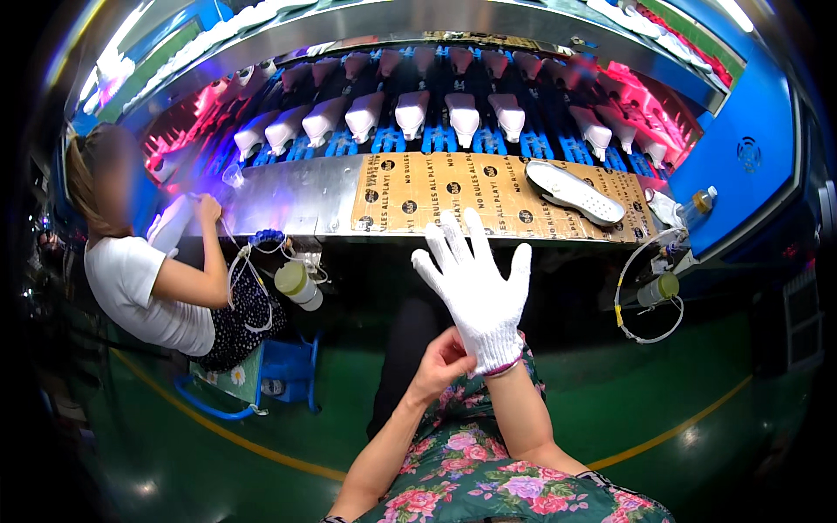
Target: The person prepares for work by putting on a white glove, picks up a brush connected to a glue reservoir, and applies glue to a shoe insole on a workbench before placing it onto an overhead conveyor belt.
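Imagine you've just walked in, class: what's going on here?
A person's bare left hand pinches the cuff of a white knitted glove, which is on the right hand, its fingers spread. Neither of these hands touches the white, sole-shaped shoe piece with a dark edge, which lies on a brown printed cardboard sheet ahead. Beyond is a row of pale, rounded forms. At the left, a co-worker in a white T-shirt sits at the same bench.

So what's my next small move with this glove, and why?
Probably a gentle downward tug on the cuff: your bare left hand already seems to pinch its edge, and the white glove covers your spread right hand.
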Demonstrator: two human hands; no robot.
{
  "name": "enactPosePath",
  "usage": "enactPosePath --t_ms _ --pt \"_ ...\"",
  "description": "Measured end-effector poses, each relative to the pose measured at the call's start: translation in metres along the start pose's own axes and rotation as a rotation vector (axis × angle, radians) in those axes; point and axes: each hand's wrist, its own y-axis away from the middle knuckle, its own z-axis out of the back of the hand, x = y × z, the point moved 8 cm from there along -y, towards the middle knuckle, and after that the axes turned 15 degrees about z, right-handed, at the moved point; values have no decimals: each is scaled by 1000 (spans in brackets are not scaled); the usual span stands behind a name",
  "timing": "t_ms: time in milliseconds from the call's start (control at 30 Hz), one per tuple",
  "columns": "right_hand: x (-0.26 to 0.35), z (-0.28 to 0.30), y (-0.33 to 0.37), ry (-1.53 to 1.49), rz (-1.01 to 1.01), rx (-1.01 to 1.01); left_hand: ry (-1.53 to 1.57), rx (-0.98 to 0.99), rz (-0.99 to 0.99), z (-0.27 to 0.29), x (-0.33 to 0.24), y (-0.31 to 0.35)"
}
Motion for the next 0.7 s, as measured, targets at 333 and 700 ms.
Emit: enactPosePath --t_ms 333,700 --pt "39 7 8 10 157 31 -220 116 142 -39 -3 10" --pt "23 14 -8 1046 125 297 -520 -312 -64 16 -60 10"
